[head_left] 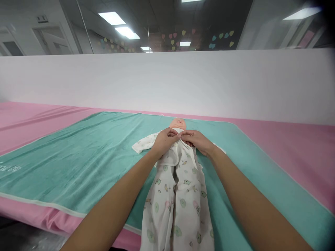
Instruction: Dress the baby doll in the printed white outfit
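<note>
A baby doll [178, 123] lies on its back, its head toward the wall. It wears a white baby shirt [169, 158] and white trousers [183, 202] printed with green and pink figures. At the chest, just under the doll's chin, my left hand [166, 139] pinches the front of the shirt. My right hand [195, 139] meets it from the other side, its fingertips also closed on the shirt's front edge. A small button or snap shows below the fingers. One sleeve stretches out to the left; the other is mostly hidden behind my right hand.
Beneath the doll spreads a teal blanket [104, 150] with a pale border and some wrinkles. A pink cover [295, 150] lies under it, reaching the table's front edge. Behind stands a low white wall [167, 83], with a dark glass pane [209, 21] above it.
</note>
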Motion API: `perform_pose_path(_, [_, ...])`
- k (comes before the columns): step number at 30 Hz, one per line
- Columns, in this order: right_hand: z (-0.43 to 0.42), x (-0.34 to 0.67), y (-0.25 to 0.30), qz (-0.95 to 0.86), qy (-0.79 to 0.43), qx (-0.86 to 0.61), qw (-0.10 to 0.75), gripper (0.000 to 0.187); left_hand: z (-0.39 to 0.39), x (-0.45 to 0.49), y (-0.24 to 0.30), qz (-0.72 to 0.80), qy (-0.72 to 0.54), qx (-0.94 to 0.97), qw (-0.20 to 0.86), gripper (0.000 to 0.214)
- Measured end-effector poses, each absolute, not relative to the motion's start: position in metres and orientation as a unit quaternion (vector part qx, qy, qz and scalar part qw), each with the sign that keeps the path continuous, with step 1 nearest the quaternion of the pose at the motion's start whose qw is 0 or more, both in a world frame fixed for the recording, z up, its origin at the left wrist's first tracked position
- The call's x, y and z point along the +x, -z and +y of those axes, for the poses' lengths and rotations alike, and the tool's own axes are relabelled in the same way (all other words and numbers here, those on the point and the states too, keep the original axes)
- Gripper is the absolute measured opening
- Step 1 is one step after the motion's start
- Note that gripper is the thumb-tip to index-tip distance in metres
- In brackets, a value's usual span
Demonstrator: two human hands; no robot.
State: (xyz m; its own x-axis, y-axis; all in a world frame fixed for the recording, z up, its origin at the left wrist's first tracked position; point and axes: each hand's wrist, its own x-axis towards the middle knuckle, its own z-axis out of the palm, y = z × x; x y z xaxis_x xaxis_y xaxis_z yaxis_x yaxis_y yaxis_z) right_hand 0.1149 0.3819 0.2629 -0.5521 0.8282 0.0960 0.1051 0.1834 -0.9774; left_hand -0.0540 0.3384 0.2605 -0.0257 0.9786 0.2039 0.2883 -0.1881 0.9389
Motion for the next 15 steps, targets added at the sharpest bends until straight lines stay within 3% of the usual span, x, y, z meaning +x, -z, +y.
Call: perform_pose_path(15, [0.3820,0.1139,-0.2601,-0.693,-0.539,-0.339,0.338,0.027,0.3406,-0.0495,-0.2602,0.547,-0.498,0.585,0.332,0.021])
